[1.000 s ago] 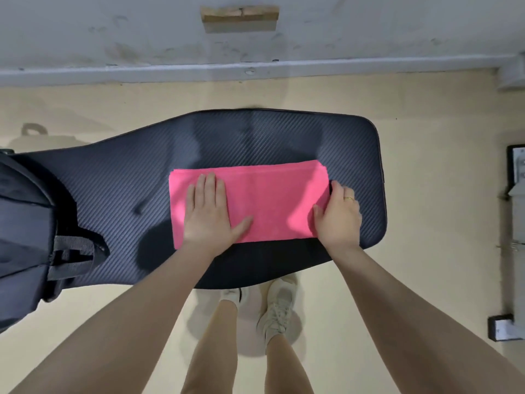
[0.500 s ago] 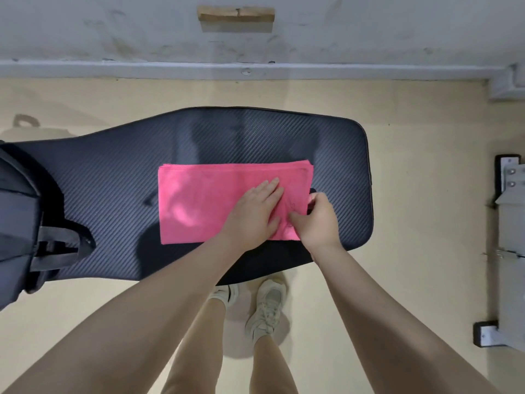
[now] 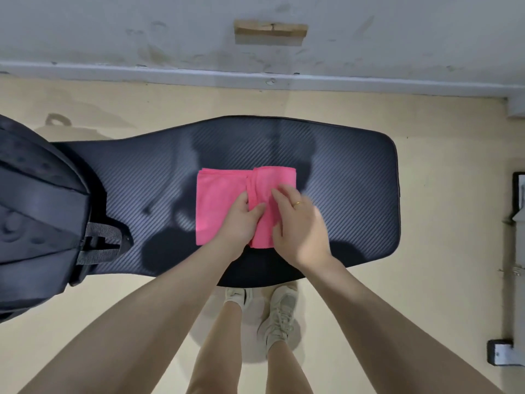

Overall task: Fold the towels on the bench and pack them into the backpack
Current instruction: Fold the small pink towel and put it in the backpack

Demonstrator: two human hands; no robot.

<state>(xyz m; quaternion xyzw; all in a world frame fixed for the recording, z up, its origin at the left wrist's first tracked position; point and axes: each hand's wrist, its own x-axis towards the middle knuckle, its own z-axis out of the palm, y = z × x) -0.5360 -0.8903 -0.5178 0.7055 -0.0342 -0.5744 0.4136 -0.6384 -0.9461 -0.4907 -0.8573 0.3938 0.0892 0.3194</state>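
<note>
**Reader:** On the bench (image 3: pixel 341 172), how many towels are there?

**Describer:** One. A single pink towel (image 3: pixel 221 203) lies near the middle of the dark, ribbed bench pad. Its right part is folded over toward the left, so a doubled band with a raised fold edge runs down the towel right of its middle. One backpack (image 3: pixel 37 211), dark navy, sits on the left end of the bench, well apart from the towel, with a webbing strap hanging on the side facing the towel.

**Reader:** And the hands?

**Describer:** Two bare hands, both on the towel, reaching in from the bottom of the view with forearms stretched forward. The left hand (image 3: pixel 241 223) rests on the near middle of the towel; its fingers are curled, and the thumb and forefinger sit at the fold edge. Whether they pinch the cloth or only press it, I cannot tell. The right hand (image 3: pixel 298 223) lies palm down over the folded part, fingers nearly straight and a little spread, flat against the cloth. It is slightly blurred. One gold ring (image 3: pixel 297 204) shows on it.

**Reader:** Anything else?

**Describer:** Two legs and two pale sneakers (image 3: pixel 279 317) stand on the beige floor (image 3: pixel 443 251) just below the bench's near edge. A grey wall (image 3: pixel 113 32) runs along the top.
</note>
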